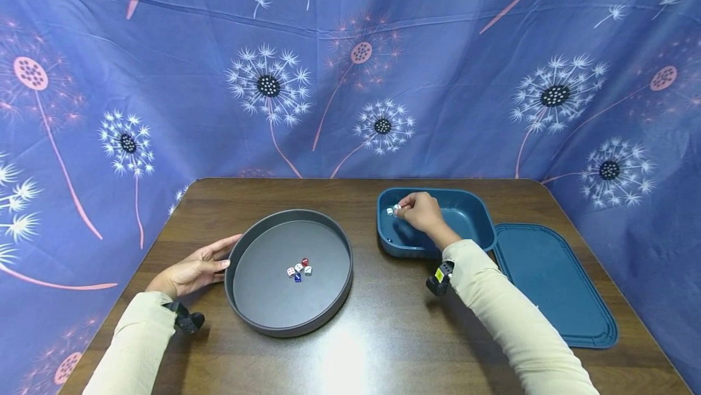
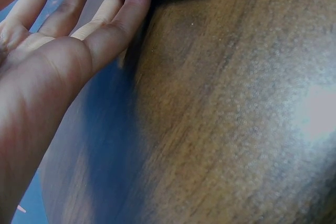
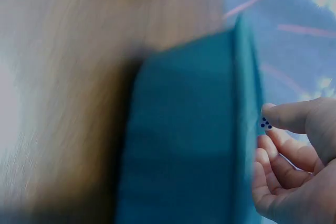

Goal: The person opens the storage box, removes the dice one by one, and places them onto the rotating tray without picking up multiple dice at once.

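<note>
My left hand (image 1: 194,270) touches the outer left side of a round dark grey pan (image 1: 290,326), its fingers fairly straight against the wall. Inside the pan lies a small cluster of dice: a red die (image 1: 305,262), a blue die (image 1: 298,277) and white ones such as this white die (image 1: 308,271). Over the blue rectangular container (image 1: 465,220), my right hand (image 1: 424,212) pinches a white die with dark dots (image 3: 266,124) between thumb and fingertips. Another white die (image 1: 389,211) sits in the container just left of those fingertips.
A flat blue lid (image 1: 555,282) lies on the wooden table (image 1: 378,334), right of the container and against its corner. In the container's near left corner is a small dark die-like piece (image 1: 389,240). Behind the table hangs a blue dandelion-print cloth (image 1: 323,109).
</note>
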`<state>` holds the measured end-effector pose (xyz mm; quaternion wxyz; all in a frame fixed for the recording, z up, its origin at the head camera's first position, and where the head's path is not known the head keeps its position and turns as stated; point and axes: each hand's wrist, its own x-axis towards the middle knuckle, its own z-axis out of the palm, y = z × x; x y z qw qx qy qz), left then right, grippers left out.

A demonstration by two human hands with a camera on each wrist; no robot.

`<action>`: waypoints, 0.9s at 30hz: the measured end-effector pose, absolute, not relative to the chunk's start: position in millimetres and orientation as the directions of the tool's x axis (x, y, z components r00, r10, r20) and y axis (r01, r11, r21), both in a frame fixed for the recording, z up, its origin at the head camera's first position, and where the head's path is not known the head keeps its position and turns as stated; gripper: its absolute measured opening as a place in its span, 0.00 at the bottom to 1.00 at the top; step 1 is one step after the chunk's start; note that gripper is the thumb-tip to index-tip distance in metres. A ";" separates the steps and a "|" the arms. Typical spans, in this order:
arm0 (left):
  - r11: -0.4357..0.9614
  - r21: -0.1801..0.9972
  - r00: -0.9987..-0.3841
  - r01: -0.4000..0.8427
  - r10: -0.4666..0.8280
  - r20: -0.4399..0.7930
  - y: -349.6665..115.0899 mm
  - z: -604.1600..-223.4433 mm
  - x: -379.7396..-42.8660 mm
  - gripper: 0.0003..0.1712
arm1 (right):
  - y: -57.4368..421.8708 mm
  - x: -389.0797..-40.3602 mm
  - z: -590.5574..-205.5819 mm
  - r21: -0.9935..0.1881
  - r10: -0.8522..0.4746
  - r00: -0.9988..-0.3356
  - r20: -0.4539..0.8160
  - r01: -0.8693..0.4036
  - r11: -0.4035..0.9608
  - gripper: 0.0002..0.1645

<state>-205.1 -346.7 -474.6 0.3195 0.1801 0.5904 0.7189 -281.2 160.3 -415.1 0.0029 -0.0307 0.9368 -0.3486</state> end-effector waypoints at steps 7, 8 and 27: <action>-0.093 0.965 -0.733 -0.245 0.669 -0.122 -346.5 -473.3 -204.9 0.36 | 116.9 -265.8 -392.3 -0.697 -0.168 -0.983 0.070 -0.169 0.697 0.11; -0.099 0.964 -0.732 -0.247 0.671 -0.118 -346.3 -473.1 -204.8 0.36 | 109.7 -262.6 -389.6 -0.703 -0.183 -0.980 0.080 -0.186 0.686 0.10; -0.127 0.955 -0.722 -0.267 0.683 -0.111 -344.3 -471.6 -205.2 0.36 | -0.2 -213.4 -401.3 -0.743 -0.420 -0.895 0.149 -0.381 0.550 0.05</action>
